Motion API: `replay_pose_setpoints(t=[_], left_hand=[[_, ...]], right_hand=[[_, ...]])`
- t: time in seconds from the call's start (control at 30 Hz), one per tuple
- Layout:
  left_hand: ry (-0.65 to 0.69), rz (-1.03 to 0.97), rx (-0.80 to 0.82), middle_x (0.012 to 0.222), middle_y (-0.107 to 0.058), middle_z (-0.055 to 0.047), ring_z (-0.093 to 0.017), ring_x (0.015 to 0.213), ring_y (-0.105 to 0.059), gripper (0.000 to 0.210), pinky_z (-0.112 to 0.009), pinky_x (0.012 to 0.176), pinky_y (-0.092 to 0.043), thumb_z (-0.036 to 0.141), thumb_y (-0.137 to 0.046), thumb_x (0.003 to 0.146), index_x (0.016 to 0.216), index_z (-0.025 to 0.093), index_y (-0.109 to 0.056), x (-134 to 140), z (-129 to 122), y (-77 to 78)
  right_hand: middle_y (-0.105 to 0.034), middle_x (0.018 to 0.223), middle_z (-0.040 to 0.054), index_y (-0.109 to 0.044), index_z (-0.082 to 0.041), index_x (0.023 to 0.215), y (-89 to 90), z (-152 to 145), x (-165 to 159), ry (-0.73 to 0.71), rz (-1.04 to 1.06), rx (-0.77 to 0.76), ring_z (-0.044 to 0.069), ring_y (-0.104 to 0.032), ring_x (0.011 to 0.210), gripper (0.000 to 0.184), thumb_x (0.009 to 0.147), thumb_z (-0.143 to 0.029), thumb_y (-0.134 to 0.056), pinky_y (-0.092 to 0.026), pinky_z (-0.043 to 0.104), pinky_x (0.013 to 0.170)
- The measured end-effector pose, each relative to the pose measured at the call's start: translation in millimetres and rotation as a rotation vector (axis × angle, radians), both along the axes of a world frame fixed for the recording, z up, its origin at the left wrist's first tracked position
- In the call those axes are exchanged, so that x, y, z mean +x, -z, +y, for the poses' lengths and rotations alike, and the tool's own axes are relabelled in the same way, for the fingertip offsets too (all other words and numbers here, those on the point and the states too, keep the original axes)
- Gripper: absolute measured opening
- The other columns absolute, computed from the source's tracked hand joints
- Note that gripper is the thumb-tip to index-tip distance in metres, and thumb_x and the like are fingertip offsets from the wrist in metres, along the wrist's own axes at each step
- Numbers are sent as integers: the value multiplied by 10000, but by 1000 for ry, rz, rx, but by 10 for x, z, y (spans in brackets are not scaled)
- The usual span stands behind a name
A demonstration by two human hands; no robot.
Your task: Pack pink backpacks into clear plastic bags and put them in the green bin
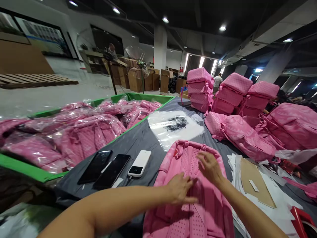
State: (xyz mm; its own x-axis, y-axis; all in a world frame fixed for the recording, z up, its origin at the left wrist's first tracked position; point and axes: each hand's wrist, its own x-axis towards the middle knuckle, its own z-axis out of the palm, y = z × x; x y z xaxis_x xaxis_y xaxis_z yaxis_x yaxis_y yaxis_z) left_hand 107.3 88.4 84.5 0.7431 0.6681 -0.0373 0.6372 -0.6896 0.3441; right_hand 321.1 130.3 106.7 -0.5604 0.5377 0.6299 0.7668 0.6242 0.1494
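A pink backpack (170, 211) lies on the dark-covered table in front of me, its straps and perforated back padding facing up. Over the middle of it is my left hand (180, 190), fingers spread and a little blurred, holding nothing. My right hand (210, 167) is at the upper right of the padding, near a shoulder strap. Its fingers are bent but apart, and I see nothing gripped in them. Just beyond the backpack lies a stack of clear plastic bags (158, 127) with black print.
Left of the backpack are a white power bank (140, 163) and two dark phones (112, 172). A green-rimmed bin (44, 170) holds bagged pink backpacks. More pink backpacks (231, 89) are stacked at the right. Papers and cardboard (257, 181) lie beside a red tape dispenser (300, 219).
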Motion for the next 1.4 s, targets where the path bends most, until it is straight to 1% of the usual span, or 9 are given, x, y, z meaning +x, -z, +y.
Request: replay_pose_setpoints(t=[0.1, 0.27, 0.43, 0.53, 0.6, 0.73, 0.87, 1.1, 1.4], left_hand=[[-219, -71, 89, 1469, -552, -226, -438, 1304, -559, 828, -664, 1107, -376, 704, -511, 922, 1600, 263, -332, 201, 521, -173], [-244, -234, 39, 1729, -53, -123, -485, 1563, 13, 854, -783, 1167, 29, 796, -527, 857, 1580, 382, -338, 287, 892, 192], [-223, -328, -26, 1721, 74, -97, -473, 1550, 136, 889, -787, 1160, 82, 765, -571, 849, 1598, 386, -279, 254, 835, 287], [-207, -336, -45, 1722, 69, -96, -484, 1545, 143, 905, -796, 1165, 67, 736, -613, 836, 1597, 354, -306, 234, 830, 220], [-217, -340, -56, 1727, 50, -91, -496, 1547, 119, 896, -805, 1173, 25, 747, -594, 841, 1592, 333, -335, 208, 826, 218], [-220, -403, 35, 1725, 110, -40, -489, 1561, 31, 802, -783, 1201, -68, 708, -527, 909, 1603, 384, -286, 151, 790, 288], [-224, -405, 102, 1729, 98, -33, -488, 1563, 14, 850, -755, 1213, -124, 654, -575, 911, 1624, 396, -190, 169, 797, 339], [-199, -449, 33, 1726, 39, -121, -486, 1561, 38, 899, -739, 1211, 8, 593, -616, 908, 1634, 353, -145, 203, 823, 322], [-195, -473, -52, 1713, -15, -197, -480, 1556, 80, 840, -749, 1197, 32, 622, -622, 889, 1598, 280, -329, 207, 857, 337]], right_hand=[[-584, 1409, 205, -563, -146, 1383, 261, 583, 124, 317, 136, -128, 320, -578, 1277, 458, 965, -235, -400, -517, 497, 1010], [-545, 1497, 137, -426, -216, 1533, 839, 791, 388, 391, 41, -184, 288, -535, 1348, 600, 937, -173, -363, -503, 451, 1023], [-702, 1212, 158, -682, -225, 1206, 168, 1129, 84, 340, -22, -188, 334, -617, 1110, 359, 994, -236, -393, -451, 490, 948], [-703, 1146, 138, -663, -204, 1186, -208, 1730, -435, 290, 102, -502, 276, -626, 1062, 302, 1008, -283, -432, -454, 403, 901], [-722, 955, 77, -681, -194, 1077, -222, 2193, -748, 248, 104, -718, 218, -653, 881, 193, 936, -278, -578, -469, 319, 769], [-619, 636, -47, -658, -179, 773, 221, 2872, -1040, 158, 66, -977, 136, -565, 610, 221, 632, -182, -828, -410, 237, 590], [-585, 568, -45, -615, -172, 623, 718, 3070, -968, 59, 127, -1148, 123, -520, 571, 206, 640, -267, -798, -388, 242, 565], [-580, 650, 8, -546, -223, 725, 733, 3205, -736, 113, 463, -847, 170, -522, 669, 412, 840, -614, -493, -401, 274, 612], [-572, 569, 0, -498, -243, 655, 504, 3092, -833, 117, 344, -665, 170, -530, 566, 287, 861, -443, -496, -387, 270, 575]])
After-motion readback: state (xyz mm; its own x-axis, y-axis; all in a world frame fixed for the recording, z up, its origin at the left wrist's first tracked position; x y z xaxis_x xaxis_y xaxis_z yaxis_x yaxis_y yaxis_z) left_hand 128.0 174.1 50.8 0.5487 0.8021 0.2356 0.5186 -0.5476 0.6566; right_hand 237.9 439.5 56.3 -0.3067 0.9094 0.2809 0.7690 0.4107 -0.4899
